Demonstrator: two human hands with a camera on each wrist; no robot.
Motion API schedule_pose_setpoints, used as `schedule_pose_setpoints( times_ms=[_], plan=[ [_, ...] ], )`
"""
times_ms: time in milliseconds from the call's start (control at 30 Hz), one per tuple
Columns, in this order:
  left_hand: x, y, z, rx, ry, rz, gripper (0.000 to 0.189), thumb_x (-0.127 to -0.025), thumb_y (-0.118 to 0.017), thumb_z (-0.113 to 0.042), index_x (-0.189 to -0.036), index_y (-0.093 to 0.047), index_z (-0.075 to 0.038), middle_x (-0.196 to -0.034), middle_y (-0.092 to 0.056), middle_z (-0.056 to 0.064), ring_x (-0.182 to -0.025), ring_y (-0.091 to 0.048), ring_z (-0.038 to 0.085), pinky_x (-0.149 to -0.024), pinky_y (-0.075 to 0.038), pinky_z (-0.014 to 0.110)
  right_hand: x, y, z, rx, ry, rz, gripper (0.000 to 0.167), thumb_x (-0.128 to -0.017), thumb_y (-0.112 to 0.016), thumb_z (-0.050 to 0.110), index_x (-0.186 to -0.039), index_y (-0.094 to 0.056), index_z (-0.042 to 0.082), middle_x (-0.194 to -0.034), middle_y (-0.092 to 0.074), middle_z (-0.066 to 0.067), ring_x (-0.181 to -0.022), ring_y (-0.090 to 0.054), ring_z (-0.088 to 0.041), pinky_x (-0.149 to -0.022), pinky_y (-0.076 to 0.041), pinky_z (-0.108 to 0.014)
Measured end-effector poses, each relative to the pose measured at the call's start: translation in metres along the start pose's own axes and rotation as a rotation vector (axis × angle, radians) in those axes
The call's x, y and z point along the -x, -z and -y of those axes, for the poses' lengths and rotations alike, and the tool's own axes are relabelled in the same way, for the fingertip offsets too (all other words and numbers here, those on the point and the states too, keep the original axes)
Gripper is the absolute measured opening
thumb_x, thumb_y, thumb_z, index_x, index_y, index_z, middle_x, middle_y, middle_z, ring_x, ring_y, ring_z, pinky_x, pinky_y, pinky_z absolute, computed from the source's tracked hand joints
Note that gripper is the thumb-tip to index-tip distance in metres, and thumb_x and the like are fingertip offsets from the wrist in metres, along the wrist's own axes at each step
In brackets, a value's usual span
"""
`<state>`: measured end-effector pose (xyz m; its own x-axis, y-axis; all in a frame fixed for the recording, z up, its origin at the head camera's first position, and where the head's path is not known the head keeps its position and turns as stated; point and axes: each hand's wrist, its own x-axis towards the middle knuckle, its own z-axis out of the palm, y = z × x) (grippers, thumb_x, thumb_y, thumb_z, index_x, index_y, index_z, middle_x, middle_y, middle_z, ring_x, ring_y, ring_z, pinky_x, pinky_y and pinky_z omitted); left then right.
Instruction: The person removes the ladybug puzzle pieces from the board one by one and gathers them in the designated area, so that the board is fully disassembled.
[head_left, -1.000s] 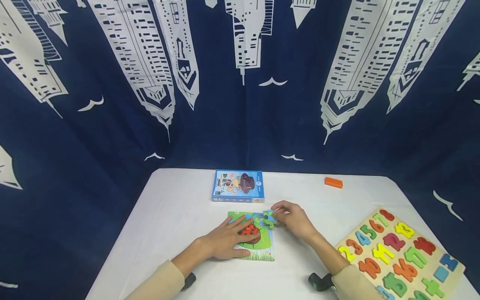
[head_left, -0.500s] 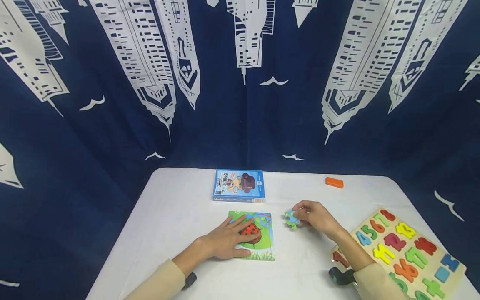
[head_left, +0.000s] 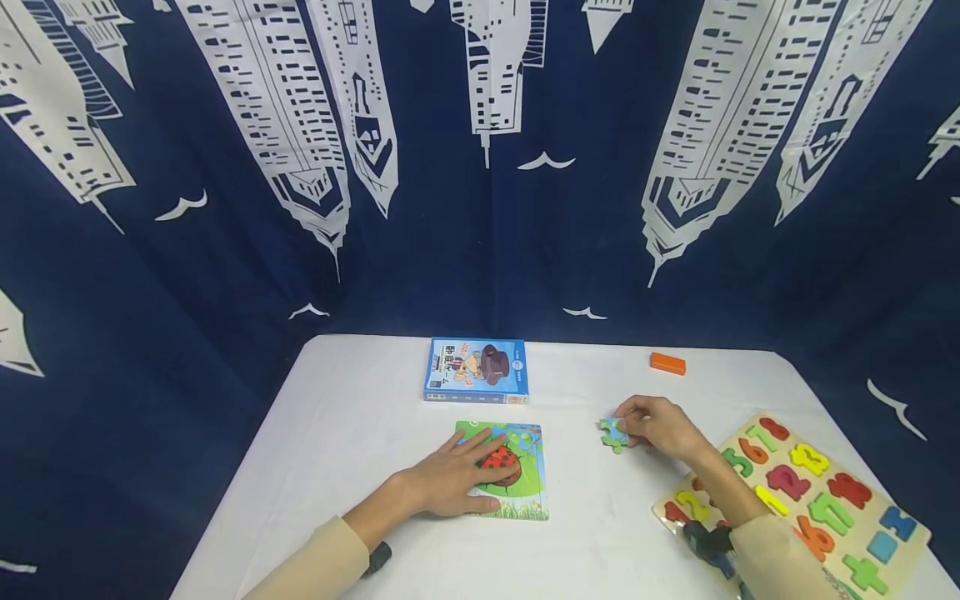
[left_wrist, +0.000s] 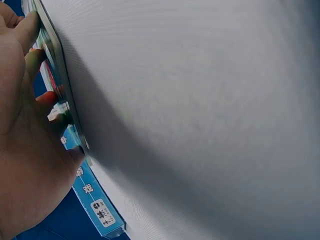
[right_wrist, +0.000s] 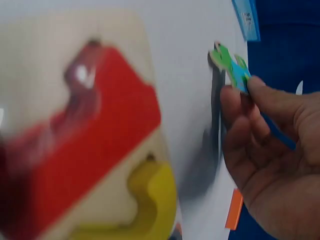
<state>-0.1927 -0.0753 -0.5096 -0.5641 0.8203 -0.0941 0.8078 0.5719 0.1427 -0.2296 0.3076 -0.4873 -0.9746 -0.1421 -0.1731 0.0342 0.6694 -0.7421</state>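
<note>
The right hand [head_left: 658, 425] pinches a small puzzle piece [head_left: 613, 435] by one side, between thumb and fingers. The piece is in the air, over the bare table [head_left: 592, 533] to the right of the ladybug puzzle [head_left: 531, 467]. It looks thin, stiff and very light, so a soft pinch on its flat faces should do. The little knobs look easy to bend, so it is best not to squeeze them.

The left hand [head_left: 453, 483] lies on the ladybug puzzle with its fingers spread. The puzzle looks flat and smooth, and might slide without that hand.

Bare table shows left of the puzzle and near its front edge. The blue box [head_left: 476, 371] sits just behind it. The right arm [head_left: 723, 483] crosses over the number board [head_left: 903, 554], so bumpy numbers are close below. The orange block [head_left: 667, 363] lies farther back.
</note>
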Motion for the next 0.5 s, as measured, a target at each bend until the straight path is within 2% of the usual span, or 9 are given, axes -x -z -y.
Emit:
schedule_pose_setpoints(
  times_ms=[200,500],
  plan=[
    [0.0,0.0,-0.001,-0.004,0.003,-0.002,0.059,-0.09,-0.032,-0.064,-0.144,-0.021,-0.042,-0.155,-0.004,0.002,-0.14,-0.003,0.029,-0.107,-0.01,0.058,-0.002,0.006,-0.005,0.061,-0.004,0.033,0.014,-0.085,-0.067,0.015,-0.099,-0.067,0.012,-0.083,-0.059,-0.005,-0.066,-0.058,-0.02,-0.057,-0.051,-0.032],
    [0.0,0.002,-0.001,0.004,-0.001,0.002,0.059,-0.09,-0.03,-0.064,-0.144,-0.02,-0.041,-0.155,-0.004,0.002,-0.14,-0.003,0.029,-0.107,-0.009,0.058,-0.005,0.014,-0.01,0.213,0.075,-0.007,0.013,-0.083,-0.068,0.016,-0.096,-0.069,0.014,-0.079,-0.059,0.0,-0.068,-0.054,-0.016,-0.057,-0.046,-0.027]
  ],
)
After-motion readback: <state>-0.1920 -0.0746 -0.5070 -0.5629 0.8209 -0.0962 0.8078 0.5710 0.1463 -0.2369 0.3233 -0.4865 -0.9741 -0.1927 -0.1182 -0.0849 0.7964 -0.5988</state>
